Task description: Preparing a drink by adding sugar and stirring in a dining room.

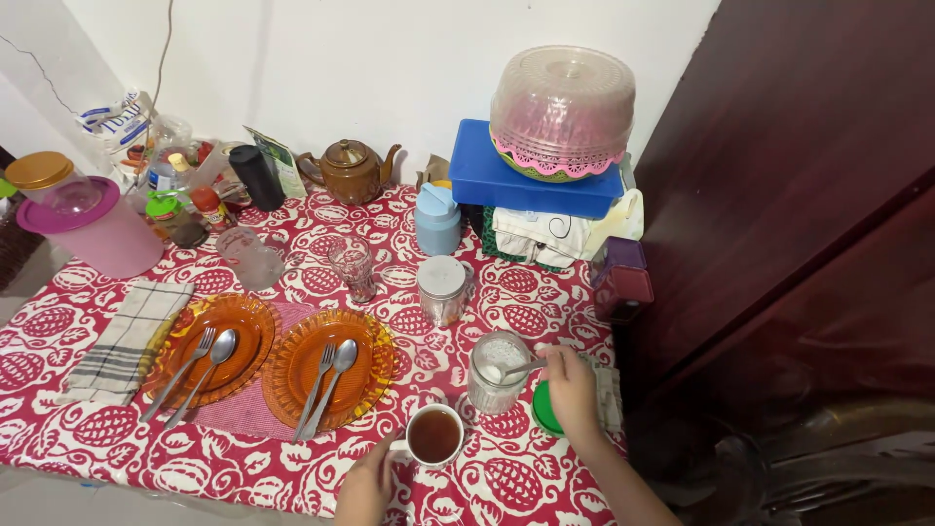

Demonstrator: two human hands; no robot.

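Observation:
My right hand (572, 388) holds the handle of a metal spoon (514, 369) whose bowl rests in an open glass jar (495, 374) of white granules. The jar's green lid (543, 409) lies on the table just right of it, partly under my hand. My left hand (368, 483) grips the handle of a white cup of dark tea (434, 435) near the table's front edge. Both stand on a red and white patterned tablecloth (506, 468).
Two amber glass plates (362, 378) (255, 336), each with a fork and spoon, lie left of the cup. A checked cloth (125, 340), pink container (93, 229), brown teapot (349, 170), glasses, lidded jar (442, 289), blue box (531, 182) and covered basket (563, 112) stand behind. A dark wooden door (799, 214) borders the right.

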